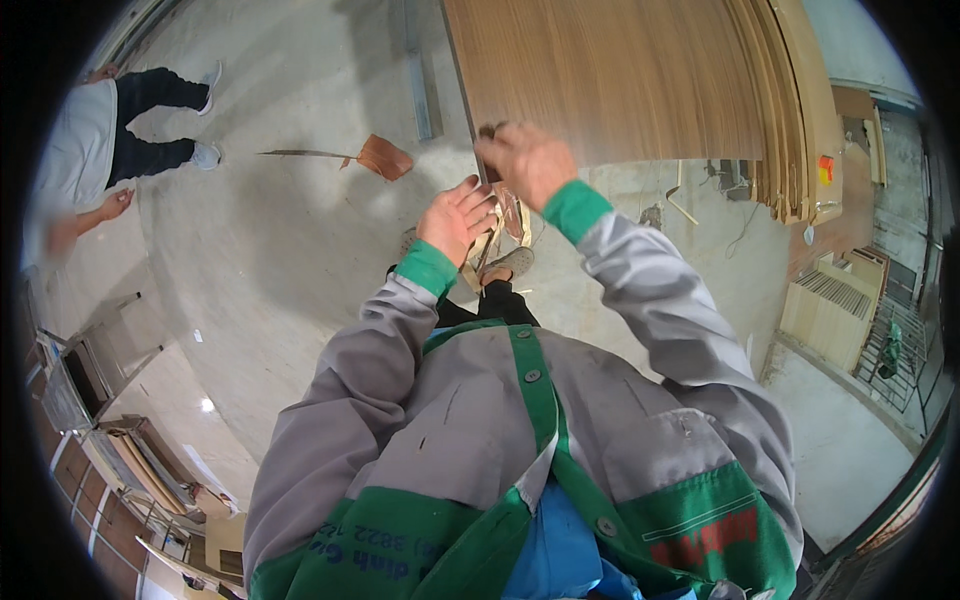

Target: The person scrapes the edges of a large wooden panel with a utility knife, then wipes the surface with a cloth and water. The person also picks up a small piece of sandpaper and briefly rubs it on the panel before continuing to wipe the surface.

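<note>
Right hand [527, 160]: at 12 o'clock, fist pinching a dark tool against the wood panel [620, 75] edge.
Left hand [455, 220]: open wide beneath, catching the peeled strip [497, 232].

bright, even indoor light, strong fisheye bend
glare on the pale floor [300, 250]; dark rim, slightly soft edges.

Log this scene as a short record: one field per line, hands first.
left hand: open, palm up, beside the strip, holding nothing
right hand: closed on a small dark object at the edge of the wood panel
strip: tan, hangs between the hands
clothing: grey jacket, green cuffs
floor: pale concrete, orange dustpan
other person: stands at upper left
</note>
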Motion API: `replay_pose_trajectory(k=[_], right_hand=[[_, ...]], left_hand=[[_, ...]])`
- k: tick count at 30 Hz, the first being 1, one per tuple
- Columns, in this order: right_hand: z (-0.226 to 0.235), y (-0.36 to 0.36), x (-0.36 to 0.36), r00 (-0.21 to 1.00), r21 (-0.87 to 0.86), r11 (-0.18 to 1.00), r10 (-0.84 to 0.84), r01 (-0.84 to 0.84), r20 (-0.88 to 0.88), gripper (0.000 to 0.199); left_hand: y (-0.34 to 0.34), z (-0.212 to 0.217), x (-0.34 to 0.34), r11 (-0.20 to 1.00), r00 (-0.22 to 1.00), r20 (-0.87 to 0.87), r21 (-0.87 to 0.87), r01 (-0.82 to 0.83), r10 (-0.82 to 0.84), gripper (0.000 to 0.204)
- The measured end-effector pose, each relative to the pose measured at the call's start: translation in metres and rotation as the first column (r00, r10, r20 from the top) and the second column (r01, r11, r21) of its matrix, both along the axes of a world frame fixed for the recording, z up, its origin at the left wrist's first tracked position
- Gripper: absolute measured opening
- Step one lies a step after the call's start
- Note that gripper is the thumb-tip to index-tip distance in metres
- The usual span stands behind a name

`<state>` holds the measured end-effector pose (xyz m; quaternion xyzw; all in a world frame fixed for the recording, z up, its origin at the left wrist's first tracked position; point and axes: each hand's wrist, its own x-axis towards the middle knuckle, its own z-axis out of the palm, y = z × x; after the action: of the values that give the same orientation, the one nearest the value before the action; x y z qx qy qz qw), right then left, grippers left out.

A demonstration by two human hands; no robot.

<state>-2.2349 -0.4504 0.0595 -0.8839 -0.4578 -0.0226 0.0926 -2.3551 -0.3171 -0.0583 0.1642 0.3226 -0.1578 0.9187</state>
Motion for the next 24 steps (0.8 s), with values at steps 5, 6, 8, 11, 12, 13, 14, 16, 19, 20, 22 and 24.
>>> replay_pose_trajectory(k=[5, 6, 8, 11, 12, 13, 14, 16, 19, 20, 22, 24], right_hand=[[-0.014, -0.077, -0.08, 0.906, -0.056, 0.998, -0.011, -0.014, -0.423, 0.024], [-0.025, -0.101, -0.093, 0.858, 0.004, 0.986, -0.141, 0.164, -0.493, 0.022], [-0.054, -0.146, -0.117, 0.65, 0.09, 0.782, -0.442, 0.617, -0.618, 0.02], [-0.087, -0.221, -0.182, 0.16, -0.137, 0.318, -0.75, 0.938, -0.641, 0.023], [-0.096, -0.243, -0.217, -0.123, -0.248, 0.07, -0.721, 0.966, -0.682, 0.022], [-0.104, -0.259, -0.261, -0.27, -0.245, -0.132, -0.653, 0.96, -0.707, 0.02], [-0.112, -0.273, -0.308, -0.404, -0.276, -0.298, -0.601, 0.914, -0.69, 0.02], [-0.126, -0.285, -0.412, -0.555, -0.258, -0.518, -0.578, 0.816, -0.598, 0.019], [-0.142, -0.262, -0.538, -0.821, -0.395, -0.722, -0.469, 0.569, -0.325, 0.02], [-0.148, -0.244, -0.565, -0.82, -0.353, -0.749, -0.442, 0.56, -0.363, 0.021], [-0.158, -0.207, -0.589, -0.833, -0.344, -0.839, -0.21, 0.422, -0.512, 0.023], [-0.172, -0.178, -0.58, -0.725, -0.286, -0.8, -0.249, 0.528, -0.642, 0.025]], left_hand=[[0.027, 0.005, 0.015, 0.931, 0.988, 0.036, 0.339, 0.132, -0.153, 0.072], [0.029, 0.009, 0.02, 0.825, 0.943, 0.115, 0.524, 0.211, -0.313, 0.073], [0.028, 0.02, 0.034, 0.493, 0.791, 0.072, 0.815, 0.305, -0.607, 0.076], [0.037, 0.039, 0.043, -0.051, 0.794, -0.078, 0.997, 0.059, -0.603, 0.071], [0.044, 0.044, 0.046, -0.234, 0.809, -0.06, 0.967, -0.098, -0.585, 0.07], [0.052, 0.047, 0.051, -0.446, 0.798, 0.046, 0.809, -0.382, -0.601, 0.063], [0.061, 0.047, 0.063, -0.412, 0.657, 0.059, 0.736, -0.537, -0.751, 0.061], [0.076, 0.044, 0.078, -0.275, 0.339, 0.027, 0.528, -0.804, -0.94, 0.059], [0.078, 0.036, 0.098, -0.07, 0.047, -0.055, 0.532, -0.844, -0.997, 0.054], [0.076, 0.034, 0.103, -0.02, -0.037, -0.098, 0.525, -0.851, -0.994, 0.053], [0.069, 0.035, 0.104, -0.081, 0.004, -0.145, 0.528, -0.846, -0.989, 0.056], [0.063, 0.038, 0.101, -0.136, 0.049, -0.175, 0.529, -0.838, -0.983, 0.059]])
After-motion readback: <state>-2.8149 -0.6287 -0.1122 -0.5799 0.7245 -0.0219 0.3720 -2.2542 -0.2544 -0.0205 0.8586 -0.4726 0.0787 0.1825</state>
